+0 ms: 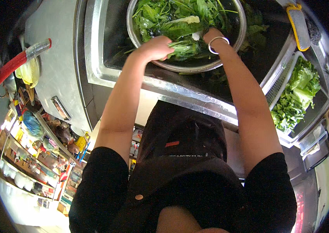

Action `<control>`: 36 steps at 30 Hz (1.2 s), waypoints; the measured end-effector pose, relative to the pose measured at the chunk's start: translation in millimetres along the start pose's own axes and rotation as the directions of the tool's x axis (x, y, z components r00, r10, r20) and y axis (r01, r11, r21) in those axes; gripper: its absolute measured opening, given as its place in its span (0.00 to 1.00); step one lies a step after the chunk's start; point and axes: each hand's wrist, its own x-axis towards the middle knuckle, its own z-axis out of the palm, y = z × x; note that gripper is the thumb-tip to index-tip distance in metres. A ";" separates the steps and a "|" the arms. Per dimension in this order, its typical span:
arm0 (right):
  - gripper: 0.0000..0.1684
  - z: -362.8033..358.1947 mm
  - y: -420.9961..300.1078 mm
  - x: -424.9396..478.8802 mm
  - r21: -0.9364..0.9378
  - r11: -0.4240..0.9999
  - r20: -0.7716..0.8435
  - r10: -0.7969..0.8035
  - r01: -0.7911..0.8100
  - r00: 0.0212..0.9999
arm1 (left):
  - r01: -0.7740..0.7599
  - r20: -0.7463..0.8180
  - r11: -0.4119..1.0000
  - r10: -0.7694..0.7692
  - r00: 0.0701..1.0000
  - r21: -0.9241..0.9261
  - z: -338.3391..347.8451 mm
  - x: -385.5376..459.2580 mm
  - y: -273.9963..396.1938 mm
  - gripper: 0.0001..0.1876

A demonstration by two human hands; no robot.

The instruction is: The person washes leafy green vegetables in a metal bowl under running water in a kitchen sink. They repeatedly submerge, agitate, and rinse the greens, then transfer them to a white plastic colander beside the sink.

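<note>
A large round metal basin stands in a metal sink, with wet leafy greens in water inside it. Over the basin's near left rim, my left hand grips a bunch of green leaves. My right hand, with a pale bangle at the wrist, reaches down among the greens on the right. Its fingers are hidden by leaves and water, so what they hold cannot be seen. A whitish stem end shows beside it.
Right of the sink, a white perforated basket holds lettuce-like greens. A yellow-edged grey object lies on the ledge above. Left, a red hose with a taped end juts over the metal counter, near a pale cabbage. Crowded shelves stand lower left.
</note>
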 end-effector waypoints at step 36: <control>0.26 18.4 6.5 -144.6 0.874 -0.470 -0.221 -0.160 0.123 0.962 | -0.366 -0.287 0.579 0.227 0.931 -0.728 -25.2 -47.5 34.6 0.18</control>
